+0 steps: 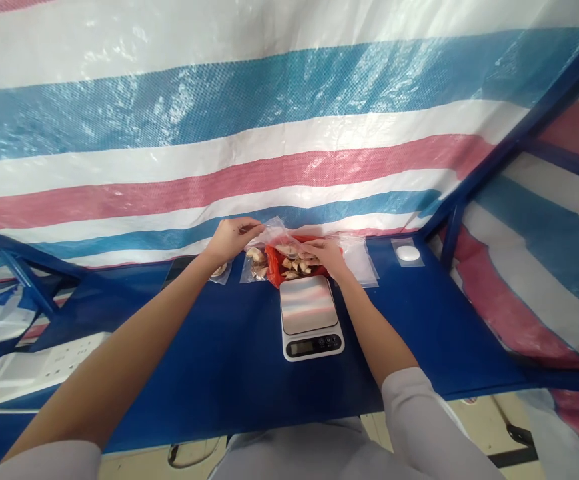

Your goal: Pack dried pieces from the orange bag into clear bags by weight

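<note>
My left hand (230, 238) pinches the top edge of a clear plastic bag (269, 235) at the far side of the blue table (209, 347). My right hand (323, 255) reaches into a red bag (275, 261) filled with pale, shell-like pieces (293, 265), fingers closed around some of them. A second clear bag with similar pieces (255, 263) lies just left of the red one. A white kitchen scale (310, 317) with a steel platform sits in front of the bags, nothing on it.
A stack of clear bags (360, 259) lies right of my right hand, and a small white oval object (408, 253) further right. A white power strip (44, 367) sits at the left edge. Striped tarpaulin (269, 133) and blue frame bars (494, 160) close in the table.
</note>
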{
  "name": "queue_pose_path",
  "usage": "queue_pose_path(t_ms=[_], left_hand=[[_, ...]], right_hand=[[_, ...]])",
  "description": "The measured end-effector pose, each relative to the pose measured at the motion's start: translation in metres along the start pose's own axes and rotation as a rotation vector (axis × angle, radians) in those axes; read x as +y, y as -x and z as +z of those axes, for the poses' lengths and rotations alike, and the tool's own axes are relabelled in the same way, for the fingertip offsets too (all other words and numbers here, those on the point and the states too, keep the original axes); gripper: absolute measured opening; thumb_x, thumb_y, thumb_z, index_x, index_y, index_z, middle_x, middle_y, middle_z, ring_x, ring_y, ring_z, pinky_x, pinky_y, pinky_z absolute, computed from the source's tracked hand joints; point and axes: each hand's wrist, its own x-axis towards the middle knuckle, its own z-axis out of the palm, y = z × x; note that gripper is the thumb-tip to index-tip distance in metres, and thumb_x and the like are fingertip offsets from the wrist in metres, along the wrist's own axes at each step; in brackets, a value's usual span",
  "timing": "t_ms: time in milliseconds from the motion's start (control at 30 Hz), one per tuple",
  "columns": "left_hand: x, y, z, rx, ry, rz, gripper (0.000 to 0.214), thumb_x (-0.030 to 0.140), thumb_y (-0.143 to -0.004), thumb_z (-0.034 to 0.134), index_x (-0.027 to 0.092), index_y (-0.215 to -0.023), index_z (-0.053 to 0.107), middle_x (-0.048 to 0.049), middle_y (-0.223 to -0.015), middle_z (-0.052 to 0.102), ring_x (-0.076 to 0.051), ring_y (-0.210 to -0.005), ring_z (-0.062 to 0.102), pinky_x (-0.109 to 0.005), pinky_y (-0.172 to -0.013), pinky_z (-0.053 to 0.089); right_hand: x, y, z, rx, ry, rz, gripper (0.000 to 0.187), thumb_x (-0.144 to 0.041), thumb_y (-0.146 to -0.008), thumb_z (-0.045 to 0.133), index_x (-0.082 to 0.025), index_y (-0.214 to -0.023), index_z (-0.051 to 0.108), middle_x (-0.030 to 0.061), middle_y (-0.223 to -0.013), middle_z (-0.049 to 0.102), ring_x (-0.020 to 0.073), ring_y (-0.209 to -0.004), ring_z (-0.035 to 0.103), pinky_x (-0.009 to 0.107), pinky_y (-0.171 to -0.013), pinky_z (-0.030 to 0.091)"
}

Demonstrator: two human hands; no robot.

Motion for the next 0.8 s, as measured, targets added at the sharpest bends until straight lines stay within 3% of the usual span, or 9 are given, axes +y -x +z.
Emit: queue_pose_path(t_ms=[167, 333, 700, 800], left_hand=[[0.002, -0.002, 0.003, 0.017, 0.011, 0.059, 0.044, 0.061, -0.083, 0.061, 0.019, -0.087, 0.076, -0.0095, -0.093, 0.078, -0.023, -0.082, 0.069, -0.033, -0.075, 0.053], [0.002, -0.004, 0.005, 0.078, -0.026, 0.122, 0.047, 0.062, -0.084, 0.058, 0.019, -0.086, 0.076, -0.0094, -0.093, 0.079, -0.023, -0.080, 0.068, -0.033, -0.076, 0.053], [-0.003, 0.001, -0.003, -0.055, -0.045, 0.051, 0.045, 0.062, -0.081, 0.062, 0.020, -0.080, 0.076, -0.0079, -0.085, 0.078, -0.022, -0.075, 0.068, -0.031, -0.068, 0.051], [-0.004, 0.002, -0.007, -0.029, -0.031, 0.055, 0.047, 0.064, -0.081, 0.062, 0.020, -0.082, 0.076, -0.0081, -0.088, 0.078, -0.022, -0.078, 0.068, -0.031, -0.071, 0.052]], right_hand=[[-0.003, -0.001, 0.003, -0.058, 0.012, -0.052, 0.031, -0.043, -0.071, 0.082, -0.018, -0.089, 0.080, 0.0039, -0.079, 0.076, 0.0162, -0.075, 0.071, 0.023, -0.065, 0.059], [-0.005, -0.008, 0.002, 0.005, 0.035, -0.111, 0.027, -0.041, -0.073, 0.079, -0.018, -0.087, 0.080, 0.0051, -0.081, 0.078, 0.0166, -0.072, 0.072, 0.024, -0.061, 0.058], [0.002, -0.004, 0.003, -0.077, 0.091, -0.017, 0.029, -0.041, -0.068, 0.085, -0.017, -0.083, 0.079, 0.0060, -0.074, 0.077, 0.0158, -0.065, 0.071, 0.023, -0.056, 0.057], [0.001, -0.005, 0.004, -0.082, 0.084, -0.028, 0.031, -0.042, -0.069, 0.086, -0.015, -0.084, 0.080, 0.0072, -0.075, 0.077, 0.0144, -0.063, 0.069, 0.022, -0.055, 0.056]])
